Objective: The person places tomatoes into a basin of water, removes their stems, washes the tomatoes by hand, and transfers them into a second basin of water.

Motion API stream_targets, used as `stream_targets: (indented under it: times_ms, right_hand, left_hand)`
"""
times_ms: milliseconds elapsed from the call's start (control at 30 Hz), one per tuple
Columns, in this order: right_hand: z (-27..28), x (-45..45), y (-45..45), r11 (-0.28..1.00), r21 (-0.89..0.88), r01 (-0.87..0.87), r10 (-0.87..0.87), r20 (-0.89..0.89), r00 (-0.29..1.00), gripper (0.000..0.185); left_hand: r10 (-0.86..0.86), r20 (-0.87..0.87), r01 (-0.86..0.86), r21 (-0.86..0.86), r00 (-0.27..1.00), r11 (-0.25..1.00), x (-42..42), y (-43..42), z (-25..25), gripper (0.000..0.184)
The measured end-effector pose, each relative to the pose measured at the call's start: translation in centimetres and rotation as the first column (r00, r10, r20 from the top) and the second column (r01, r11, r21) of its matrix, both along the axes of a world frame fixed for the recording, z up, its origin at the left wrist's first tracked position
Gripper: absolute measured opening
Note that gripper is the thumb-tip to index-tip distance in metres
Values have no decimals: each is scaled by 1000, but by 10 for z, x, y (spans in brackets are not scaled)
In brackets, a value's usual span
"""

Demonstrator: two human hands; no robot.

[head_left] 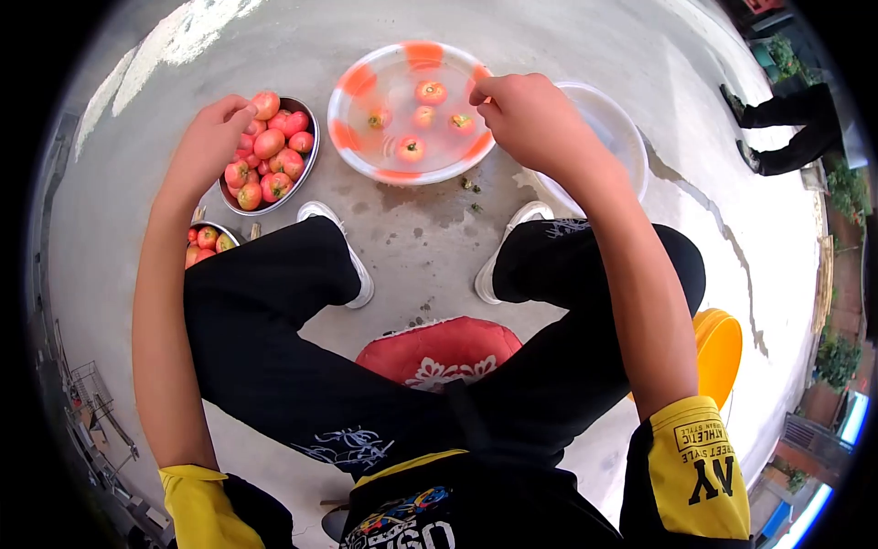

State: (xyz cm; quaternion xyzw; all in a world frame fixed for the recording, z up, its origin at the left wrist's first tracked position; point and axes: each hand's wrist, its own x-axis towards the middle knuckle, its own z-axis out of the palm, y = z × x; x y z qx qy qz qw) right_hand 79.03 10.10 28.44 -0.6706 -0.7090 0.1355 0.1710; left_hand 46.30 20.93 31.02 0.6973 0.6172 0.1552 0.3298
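My left hand [219,133] is at the upper left, its fingers closed at a red tomato [265,104] above the heap in a metal bowl [315,156]. My right hand [512,105] is over the right rim of an orange-and-white basin [343,87], fingers curled together; anything between them is too small or hidden to make out. Water fills the basin, and several tomatoes sit in it, one of them near the far side [430,92] and another near the front [411,149].
A white basin [631,137] is partly behind my right forearm. A smaller bowl of tomatoes [224,229] is beside my left knee. A red cushion [439,350] lies between my legs, a yellow bucket [718,357] at right. Another person's legs [791,133] show at upper right.
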Motion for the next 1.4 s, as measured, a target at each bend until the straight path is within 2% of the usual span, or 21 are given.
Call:
stream_targets:
  times_ms: [67,233,300,333,400,433,500,533,600,667,733,800,867,933,967,1033,1167,1233,1333,1367,1400]
  right_hand:
    - [0,3,-2,1000,30,-4,3,39,999,22]
    - [9,0,-6,1000,9,-1,1,57,998,22]
    - [11,-4,-9,1000,-12,21,-21,3,1000,22]
    - [13,-6,-9,1000,-11,15,-15,4,1000,22]
    - [18,-8,-11,992,-119,52,-51,16,999,23]
    - [15,-6,-12,992,-114,56,-54,16,998,23]
    - [6,-2,-17,999,-23,24,-24,4,1000,18]
    - [5,-1,-18,999,-18,27,-27,3,1000,18]
    - [3,-2,-21,999,-40,12,-8,84,996,14]
    - [4,-11,-24,997,-81,14,-4,119,993,12]
    - [3,-20,-26,989,-143,-29,59,212,975,10]
    - [1,-28,-28,984,-164,-71,113,264,958,11]
    - [0,-35,-26,955,-286,-74,131,182,975,16]
    - [-3,-39,-20,947,-316,-61,129,199,972,20]
    - [-5,-41,-15,941,-337,-43,126,226,966,23]
    - [-9,-45,-4,941,-338,-29,110,223,969,25]
    - [-23,-50,7,919,-393,-32,130,224,966,27]
    - [-28,-51,9,911,-410,-34,144,240,960,27]
    - [-30,-50,6,867,-481,-131,251,195,948,25]
    - [-29,-46,8,780,-605,-158,240,57,969,25]
    - [-31,-44,12,677,-708,-199,205,-78,976,24]
  left_hand:
    - [14,-74,-17,-31,997,999,-15,7,-9,24]
    - [151,-61,-154,-46,987,987,-49,64,-80,28]
    - [81,-370,-12,185,926,983,-70,91,-113,29]
    - [88,-369,-19,186,925,982,-76,95,-119,29]
    - [-14,-482,158,258,876,953,-84,108,-125,29]
    - [-14,-482,160,263,876,951,-85,115,-126,29]
    - [-71,-628,232,179,775,956,-91,124,-132,25]
    - [-71,-629,236,183,774,954,-92,128,-134,25]
    - [-172,-723,308,60,669,949,-96,137,-144,25]
    - [-183,-746,286,10,640,958,-103,158,-168,31]
    - [-169,-752,256,1,637,967,-103,179,-192,46]
    - [-146,-733,246,30,664,969,-98,202,-213,51]
    - [-124,-721,233,54,682,971,-93,222,-231,58]
    - [-51,-688,329,279,724,902,-90,239,-248,70]
    - [-57,-688,332,274,723,903,-96,255,-264,70]
    - [-58,-546,224,243,836,944,-100,280,-289,80]
    - [-44,-566,167,166,823,972,-100,258,-300,80]
    - [1,-393,131,308,920,942,-99,254,-297,79]
    - [19,-259,53,268,966,962,-84,222,-279,79]
    - [37,-201,6,207,979,978,-77,210,-276,81]
    - [19,-51,-10,167,999,986,-67,194,-270,81]
